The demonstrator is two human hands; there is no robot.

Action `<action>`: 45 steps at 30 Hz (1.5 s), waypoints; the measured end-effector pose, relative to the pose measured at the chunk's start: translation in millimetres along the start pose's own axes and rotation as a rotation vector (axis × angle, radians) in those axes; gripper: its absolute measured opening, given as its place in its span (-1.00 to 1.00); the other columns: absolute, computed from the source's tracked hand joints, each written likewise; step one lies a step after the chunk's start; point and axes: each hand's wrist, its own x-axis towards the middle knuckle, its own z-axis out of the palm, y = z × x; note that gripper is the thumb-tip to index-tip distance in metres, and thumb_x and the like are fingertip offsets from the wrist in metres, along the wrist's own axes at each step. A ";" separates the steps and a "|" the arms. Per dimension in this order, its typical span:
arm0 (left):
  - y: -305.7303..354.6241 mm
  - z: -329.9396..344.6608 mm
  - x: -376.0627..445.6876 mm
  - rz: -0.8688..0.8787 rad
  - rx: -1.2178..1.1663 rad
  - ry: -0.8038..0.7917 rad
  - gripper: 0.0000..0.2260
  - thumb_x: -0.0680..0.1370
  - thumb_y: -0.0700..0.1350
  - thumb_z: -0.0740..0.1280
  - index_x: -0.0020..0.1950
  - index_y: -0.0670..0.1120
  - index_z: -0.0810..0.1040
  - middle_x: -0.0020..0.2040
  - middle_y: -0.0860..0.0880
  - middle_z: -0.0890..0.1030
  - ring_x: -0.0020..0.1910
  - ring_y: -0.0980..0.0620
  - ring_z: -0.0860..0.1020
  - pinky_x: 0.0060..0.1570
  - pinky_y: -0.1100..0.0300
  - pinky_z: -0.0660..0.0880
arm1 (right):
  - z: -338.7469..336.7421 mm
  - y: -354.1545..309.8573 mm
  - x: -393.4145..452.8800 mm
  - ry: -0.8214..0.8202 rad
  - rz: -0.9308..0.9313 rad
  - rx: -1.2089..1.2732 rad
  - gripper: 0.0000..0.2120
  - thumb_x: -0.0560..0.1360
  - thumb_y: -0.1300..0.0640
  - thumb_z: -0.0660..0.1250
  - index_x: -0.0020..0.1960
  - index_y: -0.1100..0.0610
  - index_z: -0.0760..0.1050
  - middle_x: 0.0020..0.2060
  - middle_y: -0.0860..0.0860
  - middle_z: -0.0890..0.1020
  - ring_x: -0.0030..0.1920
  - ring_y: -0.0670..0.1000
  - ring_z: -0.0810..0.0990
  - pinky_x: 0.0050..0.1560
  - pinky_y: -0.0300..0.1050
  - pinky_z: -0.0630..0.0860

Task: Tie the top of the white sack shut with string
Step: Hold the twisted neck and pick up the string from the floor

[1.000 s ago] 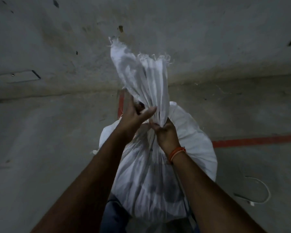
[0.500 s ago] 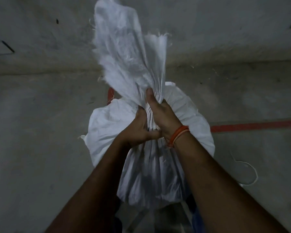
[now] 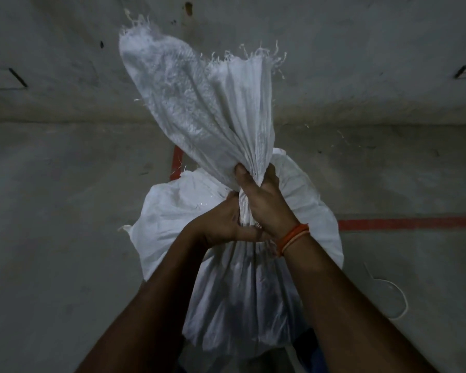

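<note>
A full white woven sack (image 3: 172,227) stands on the concrete floor in front of me. Its top is gathered into a tight neck, and the frayed mouth fans out above it. My right hand (image 3: 264,200), with an orange band at the wrist, is wrapped around the upper part of the neck, thumb pointing up. My left hand (image 3: 221,222) grips the neck just below it, the thumb lying across the front. A white string (image 3: 400,294) lies in a loop on the floor to the right of the sack, apart from both hands.
A grey wall (image 3: 65,49) rises right behind the sack. Red painted lines (image 3: 409,223) run across the floor to the right and behind the sack. Blue cloth shows at the bottom edge beside the sack's base.
One second ago the hands were still gathering the loose top. Both have since closed around the neck, and the view has shifted slightly.
</note>
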 end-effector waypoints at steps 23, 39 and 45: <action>-4.8 24.5 22.0 -0.118 -0.529 0.896 -0.73 0.63 -0.08 0.32 -0.11 -0.24 0.67 -0.17 -0.11 0.73 -0.16 -0.05 0.70 -0.06 0.06 0.63 | -65.9 28.3 -14.4 -0.533 -0.111 -0.936 -0.01 0.30 -0.39 0.20 0.61 -0.03 -0.01 0.58 0.05 0.12 0.57 0.13 0.06 0.54 0.18 0.10; -13.3 36.1 34.2 -0.068 0.041 0.983 -0.67 0.53 0.04 0.31 0.05 -0.22 0.62 -0.01 -0.05 0.69 0.01 -0.01 0.64 0.10 -0.02 0.59 | -51.2 30.5 -8.5 -0.057 -0.307 -0.798 -0.71 0.39 0.04 0.53 0.00 0.20 0.64 -0.10 0.12 0.69 -0.06 0.09 0.64 -0.05 -0.21 0.45; -29.3 28.9 36.4 -0.160 -0.011 1.063 -0.72 0.53 -0.07 0.31 -0.36 -0.12 0.51 -0.41 -0.06 0.59 -0.34 -0.10 0.62 -0.17 -0.14 0.61 | -39.7 45.0 -4.3 -0.064 -0.191 -0.772 -0.37 0.33 -0.05 0.56 0.32 0.09 0.45 0.11 0.10 0.52 0.07 0.08 0.56 0.12 -0.04 0.56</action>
